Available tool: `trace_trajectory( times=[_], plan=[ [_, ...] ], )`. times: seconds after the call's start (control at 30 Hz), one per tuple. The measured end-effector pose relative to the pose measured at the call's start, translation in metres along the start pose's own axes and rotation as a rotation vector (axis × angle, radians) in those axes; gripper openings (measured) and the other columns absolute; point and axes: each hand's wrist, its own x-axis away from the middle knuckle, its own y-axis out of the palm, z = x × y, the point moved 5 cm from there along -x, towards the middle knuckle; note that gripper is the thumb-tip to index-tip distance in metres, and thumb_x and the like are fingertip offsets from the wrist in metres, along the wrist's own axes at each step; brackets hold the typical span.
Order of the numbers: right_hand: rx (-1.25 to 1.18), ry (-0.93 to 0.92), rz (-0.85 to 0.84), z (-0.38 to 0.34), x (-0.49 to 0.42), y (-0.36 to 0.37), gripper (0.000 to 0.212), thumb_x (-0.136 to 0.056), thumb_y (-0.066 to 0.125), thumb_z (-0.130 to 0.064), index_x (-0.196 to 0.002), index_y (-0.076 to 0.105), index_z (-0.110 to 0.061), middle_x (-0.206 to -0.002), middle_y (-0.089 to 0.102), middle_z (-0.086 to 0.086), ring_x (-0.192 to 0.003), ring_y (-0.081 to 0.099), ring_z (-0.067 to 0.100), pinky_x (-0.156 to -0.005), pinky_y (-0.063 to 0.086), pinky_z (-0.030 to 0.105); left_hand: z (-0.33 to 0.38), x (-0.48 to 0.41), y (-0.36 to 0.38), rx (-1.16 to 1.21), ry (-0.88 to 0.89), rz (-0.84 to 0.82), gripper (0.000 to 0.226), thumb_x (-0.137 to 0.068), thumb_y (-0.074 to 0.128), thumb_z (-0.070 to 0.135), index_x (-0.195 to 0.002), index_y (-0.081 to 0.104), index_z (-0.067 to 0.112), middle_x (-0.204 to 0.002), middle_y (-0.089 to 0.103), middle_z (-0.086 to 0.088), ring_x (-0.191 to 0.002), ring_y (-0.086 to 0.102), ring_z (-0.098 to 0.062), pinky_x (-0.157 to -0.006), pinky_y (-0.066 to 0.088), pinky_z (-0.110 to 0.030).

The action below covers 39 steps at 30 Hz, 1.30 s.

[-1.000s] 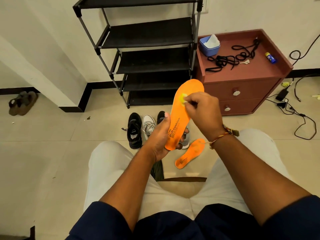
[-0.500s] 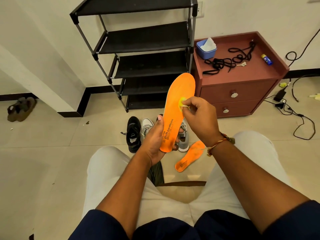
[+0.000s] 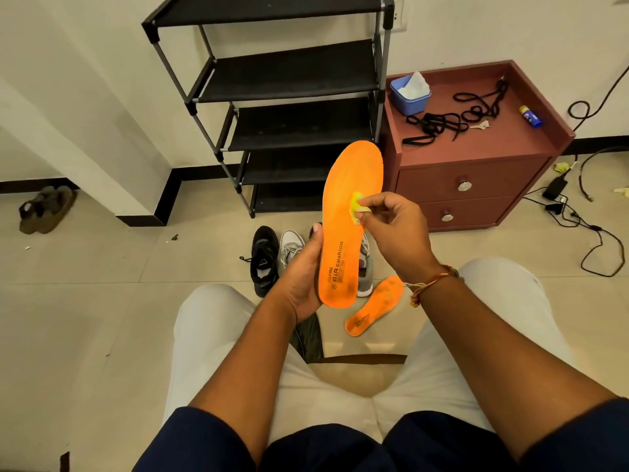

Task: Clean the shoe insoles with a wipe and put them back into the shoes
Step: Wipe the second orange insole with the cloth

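Note:
My left hand (image 3: 301, 277) grips the heel end of an orange insole (image 3: 347, 185) and holds it upright in front of me. Pinched in the fingertips of my right hand (image 3: 394, 229) is a small yellowish wipe (image 3: 356, 205), pressed against the insole's middle. A second orange insole (image 3: 373, 306) lies flat on the floor below my right wrist. Behind my hands stand a black shoe (image 3: 263, 260) and a grey-white shoe (image 3: 292, 245); another grey shoe (image 3: 366, 270) is mostly hidden by the held insole.
A black shoe rack (image 3: 289, 97) stands against the wall. To its right is a red-brown drawer cabinet (image 3: 476, 178) with a blue wipe tub (image 3: 410, 92), black laces (image 3: 452, 117) and a small bottle (image 3: 530, 116). Cables (image 3: 592, 229) trail on the right floor; sandals (image 3: 46, 209) lie far left.
My right hand has slid the wipe down the insole from near the toe to its middle. The left hand keeps its hold on the heel.

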Motion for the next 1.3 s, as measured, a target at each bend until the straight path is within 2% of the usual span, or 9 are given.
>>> trace_trajectory(
  times=[0.17, 0.27, 0.4, 0.53, 0.77, 0.93, 1.07, 1.2, 1.3],
  plan=[
    [0.182, -0.128, -0.119, -0.010, 0.016, 0.018, 0.015, -0.093, 0.067, -0.010, -0.106, 0.071, -0.016, -0.103, 0.069, -0.001, -0.083, 0.067, 0.001, -0.061, 0.056, 0.015, 0.003, -0.006, -0.006, 0.214, 0.021, 0.035, 0.080, -0.094, 0.026, 0.076, -0.141, 0.058, 0.019, -0.138, 0.060, -0.020, -0.130, 0.055, -0.038, -0.109, 0.042, -0.060],
    [0.310, -0.204, -0.127, -0.012, 0.024, 0.027, 0.016, -0.094, 0.065, -0.014, -0.107, 0.071, -0.021, -0.107, 0.067, -0.003, -0.097, 0.064, 0.017, -0.069, 0.060, 0.033, 0.004, -0.006, -0.005, 0.238, 0.021, 0.052, 0.082, -0.094, 0.029, 0.076, -0.148, 0.047, 0.018, -0.137, 0.061, -0.018, -0.124, 0.061, -0.035, -0.095, 0.054, -0.051],
    [0.672, -0.319, 0.025, -0.020, 0.027, 0.036, 0.014, -0.091, 0.066, -0.028, -0.103, 0.074, -0.032, -0.103, 0.071, -0.012, -0.107, 0.049, 0.019, -0.083, 0.033, 0.038, 0.005, -0.005, -0.009, 0.221, 0.049, 0.098, 0.076, -0.096, 0.029, 0.071, -0.146, 0.048, 0.017, -0.133, 0.064, -0.019, -0.121, 0.064, -0.036, -0.099, 0.052, -0.052],
    [0.604, -0.376, -0.255, -0.017, 0.038, 0.052, 0.013, -0.088, 0.069, -0.030, -0.100, 0.076, -0.032, -0.096, 0.072, -0.008, -0.100, 0.054, 0.018, -0.080, 0.046, 0.040, 0.009, -0.005, -0.013, 0.284, 0.073, 0.125, 0.081, -0.097, 0.025, 0.072, -0.137, 0.056, 0.010, -0.140, 0.058, -0.022, -0.133, 0.053, -0.039, -0.112, 0.040, -0.055],
    [0.785, -0.413, 0.075, -0.033, 0.000, 0.013, 0.011, -0.089, 0.068, -0.026, -0.098, 0.074, -0.028, -0.094, 0.073, -0.009, -0.095, 0.057, 0.026, -0.079, 0.046, 0.043, 0.001, -0.001, -0.002, 0.127, 0.005, 0.077, 0.082, -0.096, 0.023, 0.073, -0.129, 0.062, 0.009, -0.102, 0.072, -0.017, -0.081, 0.068, -0.024, -0.071, 0.057, -0.034],
    [0.666, -0.388, -0.091, -0.030, 0.009, 0.018, 0.014, -0.088, 0.068, -0.027, -0.100, 0.076, -0.028, -0.094, 0.073, -0.007, -0.094, 0.058, 0.021, -0.079, 0.051, 0.043, 0.002, -0.003, 0.001, 0.164, 0.022, 0.045, 0.076, -0.099, 0.025, 0.069, -0.129, 0.062, 0.010, -0.101, 0.072, -0.018, -0.079, 0.068, -0.024, -0.065, 0.056, -0.033],
    [0.755, -0.547, -0.293, -0.036, 0.050, 0.043, 0.014, -0.087, 0.065, -0.027, -0.096, 0.075, -0.029, -0.091, 0.073, -0.007, -0.089, 0.056, 0.024, -0.076, 0.046, 0.041, 0.007, -0.001, 0.006, 0.236, 0.052, 0.043, 0.069, -0.101, 0.027, 0.065, -0.130, 0.062, 0.013, -0.122, 0.071, -0.017, -0.105, 0.071, -0.030, -0.088, 0.057, -0.042],
    [0.898, -0.572, -0.081, -0.056, 0.016, 0.028, 0.014, -0.089, 0.066, -0.026, -0.100, 0.075, -0.025, -0.092, 0.074, -0.004, -0.091, 0.057, 0.028, -0.077, 0.047, 0.043, 0.007, 0.003, 0.010, 0.206, 0.041, 0.020, 0.074, -0.100, 0.025, 0.068, -0.110, 0.078, 0.016, -0.101, 0.070, -0.015, -0.081, 0.065, -0.023, -0.062, 0.053, -0.030],
    [0.852, -0.472, 0.044, -0.065, -0.014, 0.012, 0.013, -0.089, 0.067, -0.028, -0.099, 0.075, -0.026, -0.092, 0.073, -0.004, -0.093, 0.057, 0.027, -0.080, 0.048, 0.045, 0.006, 0.005, 0.012, 0.217, 0.016, -0.025, 0.080, -0.099, 0.022, 0.071, -0.100, 0.082, 0.019, -0.092, 0.068, -0.013, -0.076, 0.058, -0.019, -0.059, 0.046, -0.027]
  ],
)
